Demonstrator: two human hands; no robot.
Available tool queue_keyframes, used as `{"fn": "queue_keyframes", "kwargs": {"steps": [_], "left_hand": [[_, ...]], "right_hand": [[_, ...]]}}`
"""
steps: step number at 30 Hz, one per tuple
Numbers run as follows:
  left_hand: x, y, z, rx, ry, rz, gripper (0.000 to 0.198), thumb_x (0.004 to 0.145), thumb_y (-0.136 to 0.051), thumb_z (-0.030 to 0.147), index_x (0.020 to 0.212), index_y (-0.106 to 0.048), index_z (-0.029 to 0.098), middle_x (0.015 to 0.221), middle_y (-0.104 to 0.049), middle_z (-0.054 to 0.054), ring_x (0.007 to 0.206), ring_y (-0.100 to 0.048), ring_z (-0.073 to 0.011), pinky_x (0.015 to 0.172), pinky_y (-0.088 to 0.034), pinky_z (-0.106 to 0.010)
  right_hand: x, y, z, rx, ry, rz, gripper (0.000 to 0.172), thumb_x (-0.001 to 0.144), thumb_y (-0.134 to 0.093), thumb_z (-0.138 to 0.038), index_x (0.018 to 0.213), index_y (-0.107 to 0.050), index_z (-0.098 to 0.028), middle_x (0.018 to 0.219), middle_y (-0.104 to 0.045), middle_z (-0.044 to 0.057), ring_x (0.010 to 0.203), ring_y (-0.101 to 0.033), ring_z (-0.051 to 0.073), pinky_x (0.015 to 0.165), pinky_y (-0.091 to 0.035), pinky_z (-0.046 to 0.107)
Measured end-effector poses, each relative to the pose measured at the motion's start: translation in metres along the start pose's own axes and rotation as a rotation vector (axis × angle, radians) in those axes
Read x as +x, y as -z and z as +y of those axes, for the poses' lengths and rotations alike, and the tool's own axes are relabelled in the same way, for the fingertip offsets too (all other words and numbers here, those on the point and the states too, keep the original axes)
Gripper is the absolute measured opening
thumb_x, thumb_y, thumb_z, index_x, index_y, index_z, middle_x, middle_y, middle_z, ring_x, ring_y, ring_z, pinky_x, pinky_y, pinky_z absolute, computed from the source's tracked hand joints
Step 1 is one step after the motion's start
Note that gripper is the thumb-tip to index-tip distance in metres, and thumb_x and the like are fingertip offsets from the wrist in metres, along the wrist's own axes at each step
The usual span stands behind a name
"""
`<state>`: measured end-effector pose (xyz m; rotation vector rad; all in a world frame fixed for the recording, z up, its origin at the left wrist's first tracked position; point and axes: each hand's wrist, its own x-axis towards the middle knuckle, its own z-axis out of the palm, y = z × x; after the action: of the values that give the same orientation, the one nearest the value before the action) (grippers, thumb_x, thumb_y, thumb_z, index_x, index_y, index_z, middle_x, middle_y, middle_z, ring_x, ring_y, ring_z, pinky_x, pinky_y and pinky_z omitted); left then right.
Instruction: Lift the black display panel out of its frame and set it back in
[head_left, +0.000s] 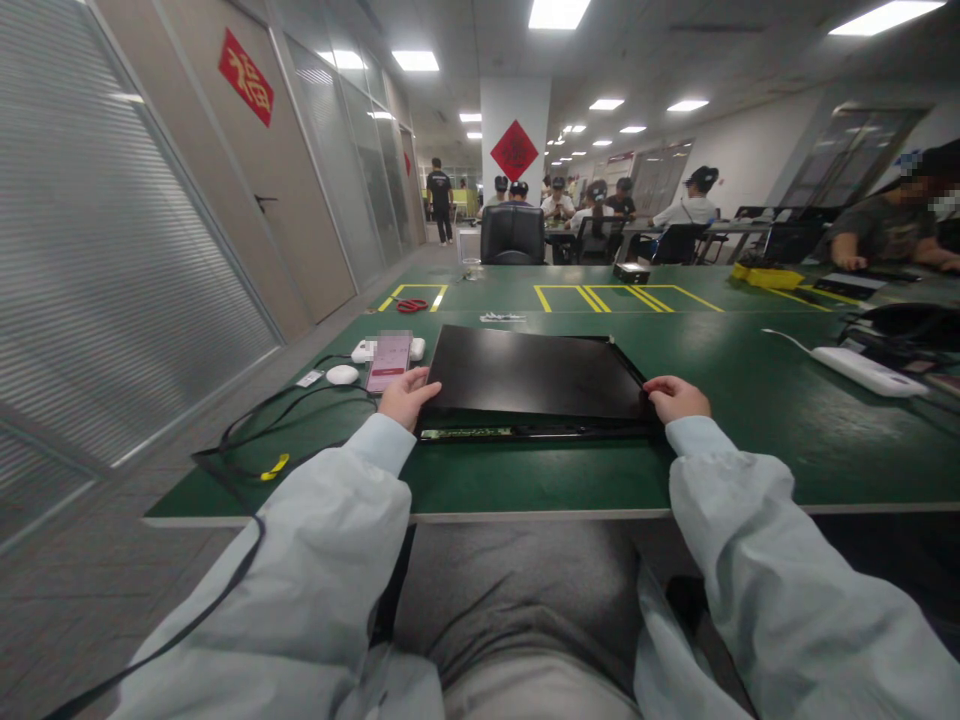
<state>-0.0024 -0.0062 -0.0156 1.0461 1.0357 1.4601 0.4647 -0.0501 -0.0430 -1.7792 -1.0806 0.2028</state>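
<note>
A flat black screen panel (536,372) lies on the green table (750,420) in front of me, its near edge showing a strip of circuit board. My left hand (405,395) grips the panel's near left corner, fingers curled over the edge. My right hand (675,397) holds the near right corner the same way. Both arms are in pale blue sleeves.
A pink phone (389,362), a white mouse (343,374) and black cables (262,425) lie left of the panel. Red scissors (410,305) sit farther back. A white power strip (859,369) lies at right. Several seated people work at tables behind; a black chair (513,235) stands across.
</note>
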Motion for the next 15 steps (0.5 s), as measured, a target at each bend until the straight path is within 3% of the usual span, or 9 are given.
{"fn": "queue_keyframes", "kwargs": {"steps": [4,7,11,15], "left_hand": [[0.005,0.006,0.002,0.126,-0.045,0.059,0.036,0.046,-0.088,0.006,0.077,-0.073,0.018,0.127,-0.069,-0.012,0.135,-0.053,-0.0348,0.109,-0.045,-0.040],[0.009,0.010,0.001,0.215,-0.044,0.084,0.035,0.043,-0.088,0.003,0.069,-0.073,0.020,0.130,-0.067,-0.011,0.139,-0.049,-0.0374,0.114,-0.040,-0.043],[0.011,0.011,-0.004,0.297,-0.018,0.078,0.035,0.040,-0.085,-0.001,0.062,-0.069,0.021,0.105,-0.074,-0.007,0.124,-0.061,-0.0367,0.110,-0.044,-0.046],[0.009,0.009,-0.006,0.352,-0.018,0.043,0.036,0.046,-0.083,-0.002,0.071,-0.072,0.021,0.082,-0.074,-0.005,0.105,-0.070,-0.0322,0.106,-0.047,-0.046]], "right_hand": [[-0.004,-0.003,-0.006,-0.184,0.102,-0.015,0.018,0.057,-0.063,-0.021,0.068,-0.075,-0.029,0.069,-0.069,0.003,0.080,-0.063,0.025,0.089,-0.051,0.041],[-0.005,-0.005,-0.006,-0.307,0.127,-0.018,0.022,0.059,-0.064,-0.021,0.075,-0.078,-0.028,0.061,-0.060,0.005,0.089,-0.060,0.029,0.091,-0.050,0.043],[-0.005,-0.007,-0.005,-0.325,0.172,-0.044,0.022,0.060,-0.066,-0.020,0.075,-0.079,-0.030,0.056,-0.051,0.005,0.095,-0.056,0.030,0.092,-0.048,0.042],[-0.007,-0.007,-0.006,-0.354,0.157,-0.062,0.019,0.063,-0.066,-0.022,0.075,-0.080,-0.028,0.059,-0.052,0.006,0.096,-0.054,0.031,0.093,-0.047,0.042]]}}
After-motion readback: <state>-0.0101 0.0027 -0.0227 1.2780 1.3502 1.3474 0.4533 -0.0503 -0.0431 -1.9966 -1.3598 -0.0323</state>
